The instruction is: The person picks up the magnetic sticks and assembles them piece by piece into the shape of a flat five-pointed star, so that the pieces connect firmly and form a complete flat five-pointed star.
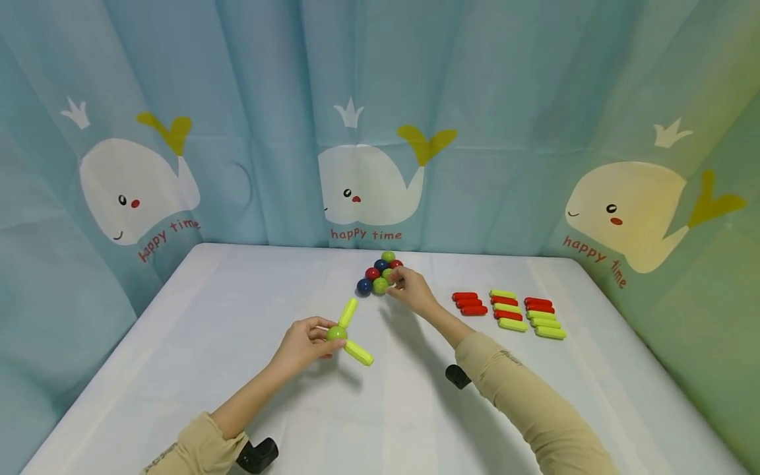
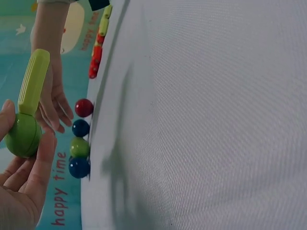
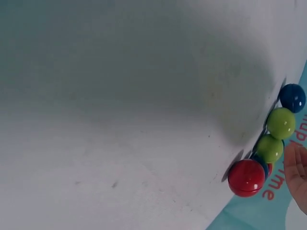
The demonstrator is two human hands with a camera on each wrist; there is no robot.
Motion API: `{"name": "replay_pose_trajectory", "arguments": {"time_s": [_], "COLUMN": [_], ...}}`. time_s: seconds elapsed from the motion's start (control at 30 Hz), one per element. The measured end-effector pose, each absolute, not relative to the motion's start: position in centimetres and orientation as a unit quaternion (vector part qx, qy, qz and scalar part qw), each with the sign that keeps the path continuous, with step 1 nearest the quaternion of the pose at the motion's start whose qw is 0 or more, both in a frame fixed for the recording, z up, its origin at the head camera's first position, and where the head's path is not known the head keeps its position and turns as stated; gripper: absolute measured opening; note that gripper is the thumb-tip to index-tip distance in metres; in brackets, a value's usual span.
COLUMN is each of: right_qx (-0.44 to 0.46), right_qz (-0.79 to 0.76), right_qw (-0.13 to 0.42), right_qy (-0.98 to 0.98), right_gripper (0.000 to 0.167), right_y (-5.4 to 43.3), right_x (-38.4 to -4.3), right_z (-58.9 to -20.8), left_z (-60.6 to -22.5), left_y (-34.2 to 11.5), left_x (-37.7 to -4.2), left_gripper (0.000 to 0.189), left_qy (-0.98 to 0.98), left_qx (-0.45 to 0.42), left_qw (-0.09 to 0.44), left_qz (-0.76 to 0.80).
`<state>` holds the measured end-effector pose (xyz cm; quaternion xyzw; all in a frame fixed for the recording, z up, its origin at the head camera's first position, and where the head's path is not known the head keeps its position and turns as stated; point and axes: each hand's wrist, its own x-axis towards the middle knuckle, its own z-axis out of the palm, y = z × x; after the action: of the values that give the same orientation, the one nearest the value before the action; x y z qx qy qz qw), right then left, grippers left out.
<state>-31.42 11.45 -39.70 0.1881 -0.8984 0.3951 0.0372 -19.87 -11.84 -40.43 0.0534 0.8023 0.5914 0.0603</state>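
Observation:
My left hand (image 1: 309,343) pinches a green ball (image 1: 337,334) between thumb and fingers, above the table. Two yellow-green sticks are joined to that ball: one stick (image 1: 348,313) points away, the other stick (image 1: 359,353) angles to the right. At the back of the table, my right hand (image 1: 411,289) hovers at the near right side of a cluster of balls. A green ball (image 1: 380,285), a blue ball (image 1: 365,287) and a red ball (image 1: 372,274) are among them. In the left wrist view, the right hand's (image 2: 55,98) fingers hang loosely, with nothing seen in them.
To the right lie three groups of short sticks: red sticks (image 1: 470,303), a mixed red and yellow-green row (image 1: 506,309), and another mixed row (image 1: 543,316). A curtain (image 1: 499,218) with whale prints stands behind the white table (image 1: 237,297). Black wrist devices (image 1: 258,455) show below the sleeves.

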Motion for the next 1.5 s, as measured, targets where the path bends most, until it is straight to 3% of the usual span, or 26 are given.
{"name": "replay_pose_trajectory", "arguments": {"time_s": [0.3,0.8,1.13,1.5], "right_qx": [0.216,0.232,0.255,0.245], "right_qz": [0.298,0.194,0.196,0.179], "right_qw": [0.006,0.016,0.017,-0.011], "right_qy": [-0.93,-0.953,-0.947,-0.953], "right_gripper": [0.029,0.037,0.014,0.03], "right_y": [10.6,10.4,10.4,10.5], "right_x": [-32.7,-33.0,-32.4,-31.5], "right_z": [-40.4,-40.6,-40.2,-40.3], "left_z": [-40.5,-40.3,-40.5,-40.5], "left_y": [-11.6,-11.6,-12.6,-11.9], "left_x": [-20.0,-19.7,-19.7,-20.4], "left_gripper": [0.04,0.038,0.035,0.038], "left_qy": [0.799,0.808,0.84,0.819], "left_qx": [0.054,0.045,0.032,0.027], "left_qw": [0.068,0.074,0.044,0.058], "left_qz": [0.596,0.583,0.539,0.57]}}
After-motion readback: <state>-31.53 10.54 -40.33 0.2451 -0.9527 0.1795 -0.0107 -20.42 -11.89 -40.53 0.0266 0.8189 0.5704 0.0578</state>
